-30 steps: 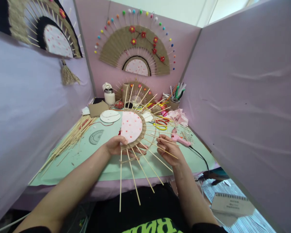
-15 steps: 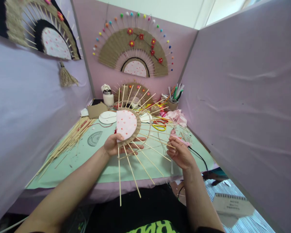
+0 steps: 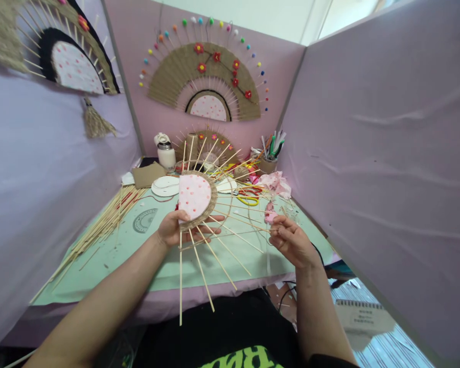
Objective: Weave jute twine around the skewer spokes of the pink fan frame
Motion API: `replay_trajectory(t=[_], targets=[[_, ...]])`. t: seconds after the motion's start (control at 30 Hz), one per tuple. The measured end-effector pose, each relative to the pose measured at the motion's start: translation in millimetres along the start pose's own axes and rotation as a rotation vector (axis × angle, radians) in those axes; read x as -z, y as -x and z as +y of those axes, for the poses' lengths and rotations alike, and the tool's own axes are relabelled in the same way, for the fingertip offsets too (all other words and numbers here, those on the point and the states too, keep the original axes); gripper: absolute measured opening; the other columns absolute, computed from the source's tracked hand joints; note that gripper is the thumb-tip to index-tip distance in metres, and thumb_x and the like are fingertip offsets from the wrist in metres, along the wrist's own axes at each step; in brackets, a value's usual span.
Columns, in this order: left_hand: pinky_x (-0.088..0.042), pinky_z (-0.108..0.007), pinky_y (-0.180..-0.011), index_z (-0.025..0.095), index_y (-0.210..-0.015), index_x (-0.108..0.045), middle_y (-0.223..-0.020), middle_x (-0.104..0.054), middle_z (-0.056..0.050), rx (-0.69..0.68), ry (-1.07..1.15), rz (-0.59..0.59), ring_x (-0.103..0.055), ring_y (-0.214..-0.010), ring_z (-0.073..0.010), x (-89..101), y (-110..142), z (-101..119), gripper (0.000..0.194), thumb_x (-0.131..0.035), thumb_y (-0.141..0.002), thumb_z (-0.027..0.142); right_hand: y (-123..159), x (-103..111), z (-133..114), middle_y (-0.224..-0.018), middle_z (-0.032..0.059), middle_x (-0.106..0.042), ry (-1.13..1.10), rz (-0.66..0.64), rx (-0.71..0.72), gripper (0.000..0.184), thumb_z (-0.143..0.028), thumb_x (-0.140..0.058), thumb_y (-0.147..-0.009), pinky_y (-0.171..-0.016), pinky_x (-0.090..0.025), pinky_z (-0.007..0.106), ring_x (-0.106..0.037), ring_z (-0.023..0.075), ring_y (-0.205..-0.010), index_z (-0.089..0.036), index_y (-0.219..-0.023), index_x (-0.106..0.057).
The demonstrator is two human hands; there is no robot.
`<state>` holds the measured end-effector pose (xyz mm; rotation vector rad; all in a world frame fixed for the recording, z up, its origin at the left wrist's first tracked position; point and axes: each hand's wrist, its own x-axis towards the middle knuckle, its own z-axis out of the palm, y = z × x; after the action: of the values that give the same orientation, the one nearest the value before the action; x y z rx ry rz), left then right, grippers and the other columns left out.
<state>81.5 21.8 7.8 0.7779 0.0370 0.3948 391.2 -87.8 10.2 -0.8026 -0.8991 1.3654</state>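
Observation:
My left hand (image 3: 172, 227) grips the lower edge of a half-round fan piece (image 3: 194, 197), thumb on its front and fingers spread behind. Its centre is white with pinkish-red spots, rimmed with woven twine, and thin bamboo sticks (image 3: 224, 257) radiate from it. A loose strand of twine (image 3: 222, 235) crosses the lower sticks toward my right hand (image 3: 291, 240), whose thumb and fingers are pinched on it beside the stick tips. Just behind that hand lies a pink glue gun (image 3: 270, 213), partly hidden.
Loose bamboo sticks (image 3: 95, 230) and a protractor (image 3: 144, 221) lie on the left. Scissors (image 3: 248, 197), pink crumpled cloth (image 3: 275, 183), a tool pot (image 3: 267, 164) and a white bottle (image 3: 166, 156) stand or lie farther back. Finished fans (image 3: 210, 71) hang on the partitions.
The view has shifted slightly, so the scene sits a little farther left. My right hand has moved a little away from the fan piece, with the twine running to its fingers.

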Motion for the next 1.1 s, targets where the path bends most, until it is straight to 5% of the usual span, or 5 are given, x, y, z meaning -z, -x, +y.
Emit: replay_trajectory(t=[0.3, 0.57, 0.73, 1.1], targets=[[-0.052, -0.044, -0.088, 0.004, -0.131, -0.051, -0.142, -0.046, -0.020, -0.002, 0.004, 0.007, -0.054, -0.119, -0.0377, -1.7, -1, 0, 0.065, -0.048, -0.068, 0.021, 12, -4, -13, -0.055, -0.0002, -0.062, 0.065, -0.047, 0.018, 0.032, -0.031, -0.086, -0.055, -0.043, -0.029, 0.022, -0.042, 0.0085, -0.043, -0.021, -0.074, -0.063], [-0.052, -0.039, -0.088, 0.004, -0.130, -0.052, -0.139, -0.050, -0.017, -0.014, 0.006, 0.011, -0.055, -0.118, -0.0354, -2.5, -1, 0, 0.064, -0.049, -0.069, 0.023, 10, -1, -13, -0.056, 0.0002, -0.062, 0.131, 0.031, 0.028, 0.022, -0.026, -0.081, -0.064, -0.044, -0.030, 0.019, -0.046, 0.0085, -0.048, -0.020, -0.078, -0.064], [-0.051, -0.040, -0.089, 0.003, -0.131, -0.051, -0.139, -0.049, -0.019, -0.021, 0.010, 0.016, -0.054, -0.118, -0.0358, -1.5, -1, 0, 0.066, -0.049, -0.068, 0.022, 16, 0, -15, -0.055, 0.0014, -0.062, 0.178, -0.050, 0.017, 0.025, -0.030, -0.082, -0.062, -0.041, -0.027, 0.019, -0.044, 0.0083, -0.045, -0.019, -0.074, -0.064], [-0.052, -0.045, -0.088, 0.006, -0.131, -0.050, -0.138, -0.050, -0.022, 0.004, 0.011, 0.001, -0.055, -0.118, -0.0383, -1.6, 0, -2, 0.064, -0.050, -0.069, 0.020, -6, -10, 5, -0.063, -0.0025, -0.061, -0.103, 0.098, -0.075, 0.025, -0.023, -0.081, -0.064, -0.039, -0.035, 0.014, -0.046, 0.0044, -0.046, -0.020, -0.080, -0.062]])
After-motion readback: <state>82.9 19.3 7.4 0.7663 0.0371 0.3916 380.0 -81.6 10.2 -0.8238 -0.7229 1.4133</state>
